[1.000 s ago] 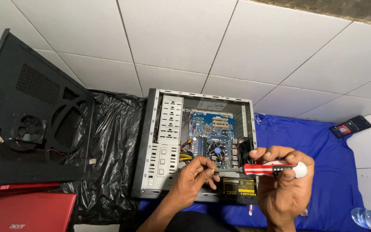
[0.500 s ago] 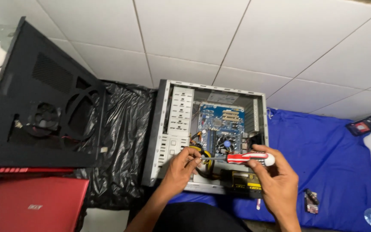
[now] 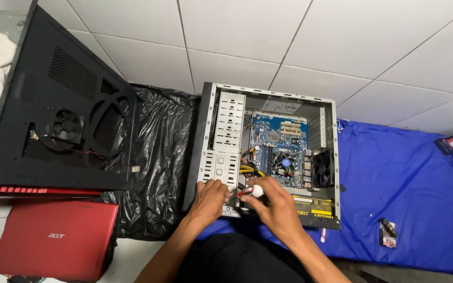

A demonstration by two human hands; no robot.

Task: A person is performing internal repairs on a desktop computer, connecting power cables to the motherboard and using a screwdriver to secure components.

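Open computer case (image 3: pixel 221 112) lies on its side on the floor, partly on a blue cloth (image 3: pixel 394 178), motherboard (image 3: pixel 279 141) exposed. Right hand (image 3: pixel 276 207) grips a red-and-white screwdriver (image 3: pixel 250 192) at the case's near edge, tip pointing left. Left hand (image 3: pixel 209 199) rests just beside it on the drive cage, fingers curled; whether it holds anything, cannot tell. Detached black side panel (image 3: pixel 53 110) at far left; red laptop (image 3: pixel 53 238) near left.

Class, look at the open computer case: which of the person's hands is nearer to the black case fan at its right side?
Right. The right hand lies just left of and below the black case fan; the left hand is further left, by the drive bays.
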